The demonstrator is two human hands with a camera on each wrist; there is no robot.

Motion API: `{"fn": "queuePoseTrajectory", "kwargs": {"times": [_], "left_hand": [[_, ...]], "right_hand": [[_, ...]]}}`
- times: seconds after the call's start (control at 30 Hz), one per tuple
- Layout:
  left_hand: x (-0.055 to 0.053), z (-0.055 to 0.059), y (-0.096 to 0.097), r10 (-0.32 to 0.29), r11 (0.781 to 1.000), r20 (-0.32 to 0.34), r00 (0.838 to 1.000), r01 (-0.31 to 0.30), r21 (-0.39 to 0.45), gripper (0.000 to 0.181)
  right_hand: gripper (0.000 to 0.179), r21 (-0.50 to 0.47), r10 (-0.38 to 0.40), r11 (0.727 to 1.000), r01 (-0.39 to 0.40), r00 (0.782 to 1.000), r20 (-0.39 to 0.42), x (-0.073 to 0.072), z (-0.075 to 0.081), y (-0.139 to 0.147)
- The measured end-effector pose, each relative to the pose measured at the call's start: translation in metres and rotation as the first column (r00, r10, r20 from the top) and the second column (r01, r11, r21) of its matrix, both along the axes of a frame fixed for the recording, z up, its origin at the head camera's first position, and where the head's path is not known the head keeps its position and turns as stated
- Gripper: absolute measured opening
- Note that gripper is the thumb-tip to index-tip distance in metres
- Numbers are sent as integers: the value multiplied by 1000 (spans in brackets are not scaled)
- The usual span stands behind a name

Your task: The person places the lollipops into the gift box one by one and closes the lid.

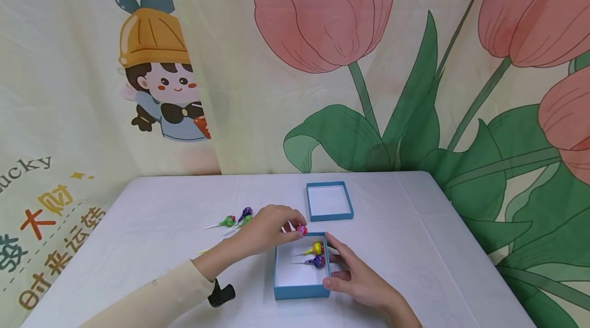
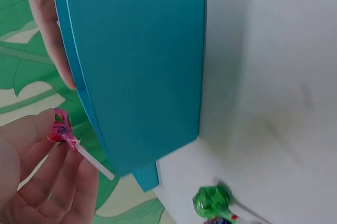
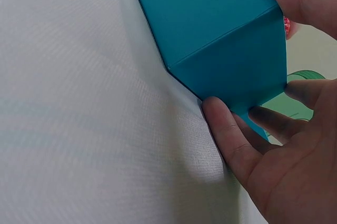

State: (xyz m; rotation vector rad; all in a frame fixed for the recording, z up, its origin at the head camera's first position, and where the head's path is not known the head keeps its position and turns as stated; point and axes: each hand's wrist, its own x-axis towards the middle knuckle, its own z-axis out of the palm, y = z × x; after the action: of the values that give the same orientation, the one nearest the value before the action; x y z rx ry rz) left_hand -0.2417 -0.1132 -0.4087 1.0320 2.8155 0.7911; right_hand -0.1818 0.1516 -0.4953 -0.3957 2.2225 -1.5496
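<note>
My left hand [image 1: 271, 228] pinches a pink-wrapped lollipop [image 2: 63, 129] between thumb and fingertips, its white stick pointing out and down in the left wrist view. In the head view this lollipop [image 1: 301, 230] is held over the far edge of an open blue box [image 1: 301, 292]. Inside the box, on its white floor, lie a yellow lollipop [image 1: 317, 248] and a purple lollipop [image 1: 318, 261], side by side. My right hand [image 1: 357, 274] holds the box by its right side, thumb at the near corner and fingers spread along the wall [image 3: 231, 66].
Behind the box lies a shallow blue-edged lid [image 1: 329, 217], white inside. Left of the box, green lollipops [image 1: 229, 221] and a purple lollipop [image 1: 247, 211] lie on the white-covered table [image 1: 410, 246], partly behind my left arm. A printed curtain [image 1: 239, 113] hangs behind the table.
</note>
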Motion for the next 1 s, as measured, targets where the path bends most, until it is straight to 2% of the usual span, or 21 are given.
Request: {"fn": "queuePoseTrajectory", "kwargs": {"times": [0.37,0.63,1.0], "left_hand": [[12,-7,19,-46,999,61,997,44,27,20],[17,-21,24,-77,996,112,991,71,52,17],[23,-33,30,-126,991,114,985,120,57,12]], "right_hand": [[94,-31,16,999,-16,1000,8,0,1,1],[92,-63,41,997,-42,999,-5,1,0,3],[91,-71,50,996,-51,999,-12,1,-2,4]]}}
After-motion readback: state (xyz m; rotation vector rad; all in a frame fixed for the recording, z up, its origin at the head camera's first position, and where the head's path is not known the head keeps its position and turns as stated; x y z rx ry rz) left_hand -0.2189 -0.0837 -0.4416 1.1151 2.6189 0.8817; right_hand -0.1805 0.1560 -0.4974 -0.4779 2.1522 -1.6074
